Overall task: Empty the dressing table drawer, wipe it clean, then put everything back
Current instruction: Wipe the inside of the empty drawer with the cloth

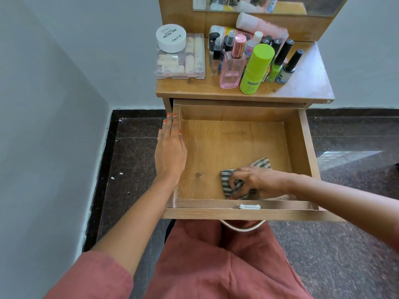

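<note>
The wooden drawer (pixel 302 147) is pulled out and holds nothing but a grey-and-white striped cloth (pixel 258 164) at its front right. My right hand (pixel 254 182) grips the bunched cloth against the drawer bottom near the front wall. My left hand (pixel 170 147) rests flat with straight fingers on the drawer's left wall. On the dressing table top (pixel 302 83) stand the cosmetics: a green bottle (pixel 255 70), a pink perfume bottle (pixel 232 67), nail polish bottles (pixel 288 67), a clear organiser box (pixel 180 59) and a white round jar (pixel 171 37) on it.
A mirror (pixel 269 5) stands at the back of the table. A grey wall (pixel 54 104) runs close on the left. Dark polished floor (pixel 345 255) lies around the table. A metal handle (pixel 241 227) hangs under the drawer front, above my lap.
</note>
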Available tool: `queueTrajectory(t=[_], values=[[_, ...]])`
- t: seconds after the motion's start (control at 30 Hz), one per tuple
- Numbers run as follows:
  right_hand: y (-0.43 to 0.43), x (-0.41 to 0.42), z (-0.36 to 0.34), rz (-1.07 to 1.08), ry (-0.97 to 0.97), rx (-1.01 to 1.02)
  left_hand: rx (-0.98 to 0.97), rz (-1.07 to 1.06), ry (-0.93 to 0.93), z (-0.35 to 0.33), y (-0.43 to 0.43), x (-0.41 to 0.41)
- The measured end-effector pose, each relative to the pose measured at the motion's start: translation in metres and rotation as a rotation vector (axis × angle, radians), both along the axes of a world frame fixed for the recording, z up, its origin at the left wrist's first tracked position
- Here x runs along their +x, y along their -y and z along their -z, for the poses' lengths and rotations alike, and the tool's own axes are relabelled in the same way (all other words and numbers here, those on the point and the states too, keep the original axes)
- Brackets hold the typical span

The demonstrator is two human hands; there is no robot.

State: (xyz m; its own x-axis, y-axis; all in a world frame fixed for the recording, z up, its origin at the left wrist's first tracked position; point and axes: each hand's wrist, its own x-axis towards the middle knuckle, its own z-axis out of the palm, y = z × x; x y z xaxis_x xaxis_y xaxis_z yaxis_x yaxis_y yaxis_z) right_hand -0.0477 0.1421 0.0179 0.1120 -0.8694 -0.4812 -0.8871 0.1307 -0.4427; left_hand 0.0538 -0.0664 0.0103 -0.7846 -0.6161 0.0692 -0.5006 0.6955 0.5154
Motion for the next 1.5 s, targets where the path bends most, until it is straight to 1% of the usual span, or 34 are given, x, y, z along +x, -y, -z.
queueTrajectory(t=[0.1, 0.17, 0.43, 0.63, 0.87, 0.97, 1.1, 1.2, 1.3, 1.4, 1.5], values=[[-0.023, -0.013, -0.007, 0.012, -0.050, 0.136, 0.003, -0.003, 0.001, 0.000, 0.000, 0.000], [-0.028, -0.015, -0.009, 0.029, -0.046, 0.146, 0.002, -0.006, 0.000, 0.000, -0.001, 0.000], [-0.018, -0.014, 0.008, 0.014, 0.043, -0.067, 0.004, -0.006, -0.004, -0.004, -0.001, 0.001], [0.032, 0.010, 0.016, -0.083, 0.094, -0.229, -0.002, -0.014, 0.010, -0.004, -0.002, 0.001], [0.091, 0.038, 0.020, -0.125, 0.107, -0.251, -0.011, -0.006, 0.008, -0.005, -0.002, 0.001], [0.092, 0.042, 0.023, -0.105, 0.098, -0.270, -0.011, -0.007, 0.008, -0.004, -0.001, 0.001], [0.072, 0.039, 0.026, -0.046, 0.091, -0.286, -0.002, -0.011, 0.006, -0.004, -0.001, 0.000], [0.051, 0.026, 0.020, -0.005, 0.055, -0.258, -0.003, -0.009, 0.008, -0.003, -0.002, 0.001], [0.021, 0.006, 0.012, 0.097, 0.027, -0.168, 0.017, -0.015, -0.003, -0.003, -0.001, 0.000], [-0.007, -0.010, 0.002, 0.157, 0.056, -0.010, 0.025, -0.020, -0.012, -0.002, -0.001, 0.000], [-0.028, -0.024, -0.010, 0.152, -0.022, 0.143, 0.027, -0.020, -0.010, -0.002, -0.001, 0.000]])
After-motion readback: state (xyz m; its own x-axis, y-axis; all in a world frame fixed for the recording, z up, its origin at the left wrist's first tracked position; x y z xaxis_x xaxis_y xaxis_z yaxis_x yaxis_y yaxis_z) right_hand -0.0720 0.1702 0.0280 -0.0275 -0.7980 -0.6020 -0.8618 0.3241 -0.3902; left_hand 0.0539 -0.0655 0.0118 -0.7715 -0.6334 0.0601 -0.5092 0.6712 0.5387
